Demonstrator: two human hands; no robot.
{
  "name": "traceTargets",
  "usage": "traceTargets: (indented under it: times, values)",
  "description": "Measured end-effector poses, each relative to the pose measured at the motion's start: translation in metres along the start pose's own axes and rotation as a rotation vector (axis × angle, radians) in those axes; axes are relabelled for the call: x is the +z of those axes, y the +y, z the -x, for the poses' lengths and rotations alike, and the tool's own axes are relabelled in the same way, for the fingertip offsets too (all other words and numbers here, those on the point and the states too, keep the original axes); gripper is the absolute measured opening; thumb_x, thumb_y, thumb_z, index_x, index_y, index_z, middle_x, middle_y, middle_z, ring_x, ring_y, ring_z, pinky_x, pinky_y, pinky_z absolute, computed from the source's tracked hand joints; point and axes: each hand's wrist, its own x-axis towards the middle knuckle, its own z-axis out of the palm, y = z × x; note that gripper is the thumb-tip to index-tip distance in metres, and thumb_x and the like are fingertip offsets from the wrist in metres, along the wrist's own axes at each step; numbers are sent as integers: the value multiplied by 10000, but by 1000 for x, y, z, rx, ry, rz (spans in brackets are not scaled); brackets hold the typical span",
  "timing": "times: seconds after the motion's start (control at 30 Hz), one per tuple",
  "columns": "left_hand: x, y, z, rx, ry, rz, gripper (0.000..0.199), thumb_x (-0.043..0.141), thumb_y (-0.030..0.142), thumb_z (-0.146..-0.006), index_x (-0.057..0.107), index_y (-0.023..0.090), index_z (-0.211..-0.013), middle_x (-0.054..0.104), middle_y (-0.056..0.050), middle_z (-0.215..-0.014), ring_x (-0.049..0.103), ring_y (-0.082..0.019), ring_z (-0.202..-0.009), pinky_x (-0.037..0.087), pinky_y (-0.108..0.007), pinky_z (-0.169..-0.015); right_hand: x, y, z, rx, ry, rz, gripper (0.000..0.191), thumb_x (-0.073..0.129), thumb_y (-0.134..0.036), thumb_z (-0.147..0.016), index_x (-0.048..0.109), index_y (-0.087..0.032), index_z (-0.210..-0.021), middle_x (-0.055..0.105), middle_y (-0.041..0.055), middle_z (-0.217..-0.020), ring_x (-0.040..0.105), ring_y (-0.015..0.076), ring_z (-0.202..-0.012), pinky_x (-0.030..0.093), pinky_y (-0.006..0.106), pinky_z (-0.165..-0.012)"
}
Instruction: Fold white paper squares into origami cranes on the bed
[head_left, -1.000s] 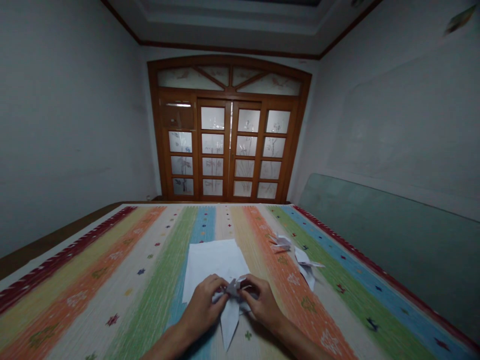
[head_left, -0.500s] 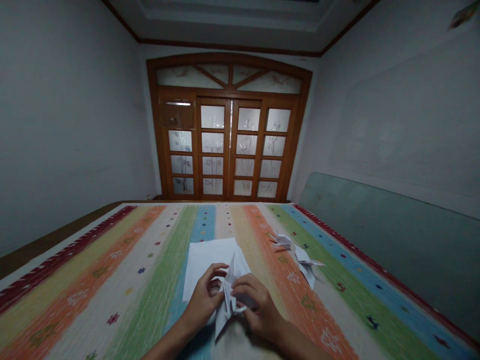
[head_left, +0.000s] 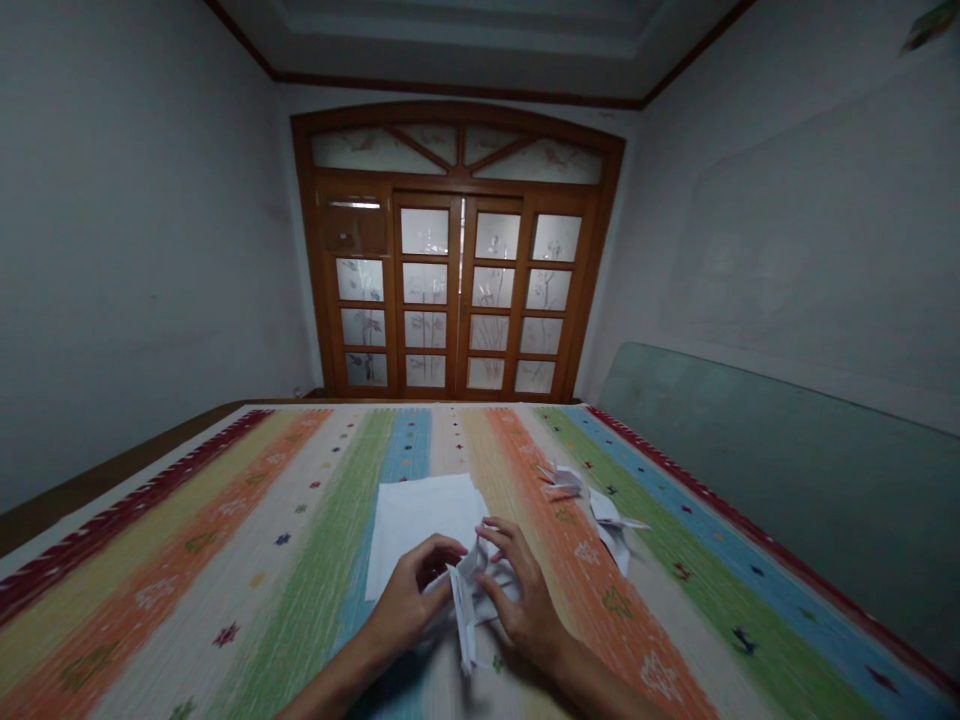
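Between my two hands is a white folded-paper figure (head_left: 465,600), with a narrow folded point angled down toward me. My left hand (head_left: 409,590) grips its left side, thumb and fingers pinched on the paper. On the other side, my right hand (head_left: 517,590) pinches an upper flap between thumb and fingertips. Just beyond my hands lies a stack of white paper sheets (head_left: 420,510), its near right part hidden by the hands and the figure. Two finished-looking white origami pieces, one folded piece (head_left: 564,482) and a nearer folded piece (head_left: 611,525), rest to the right.
A striped, multicoloured cloth (head_left: 300,560) covers the table. Along the right side stands a pale green panel (head_left: 750,470). Wooden doors with glass panes (head_left: 461,290) close off the far wall.
The paper figure has been turned in my hands; its tall upper point no longer stands up. My right hand has shifted up and slightly right, onto an upper flap.
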Motion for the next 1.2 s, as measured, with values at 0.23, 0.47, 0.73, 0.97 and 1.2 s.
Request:
traceTargets:
  times: [0.23,0.47,0.73,0.97,1.2]
  values:
    - [3,1,1,-24,-28,-43,264,803,293,-739,713,176,-957,701,-46,-897,640,-205,-828,493,-305,-777,8,8,-1,73,46,-192,334,650,-164,-809,606,-241,-1131,589,79,-1147,673,201,-889,592,304,-723]
    - [0,1,1,21,47,-47,235,742,351,-790,694,185,-950,679,-10,-786,636,-195,-773,491,-293,-731,1,0,-4,86,-47,-82,166,614,-290,-851,610,-217,-702,628,7,-685,592,181,-653,502,273,-627]
    - [1,2,-1,38,199,30,280,789,409,-761,619,196,-826,661,3,-774,642,-187,-773,497,-266,-713,0,-10,-3,20,-75,-207,114,680,-308,-867,715,-205,-902,728,58,-847,686,201,-727,559,272,-642]
    - [2,-1,1,-1,169,-11,258,777,400,-774,636,192,-831,671,-6,-795,636,-180,-745,484,-250,-651,3,-6,-4,23,17,-128,191,674,-355,-898,734,-199,-808,726,59,-765,674,201,-710,540,262,-608]
    - [4,6,7,138,203,-352,112,707,256,-809,722,227,-916,690,-59,-920,641,-246,-891,517,-327,-745,3,-9,-6,63,47,-185,229,662,-424,-909,755,-220,-862,689,91,-932,681,217,-860,567,255,-628]
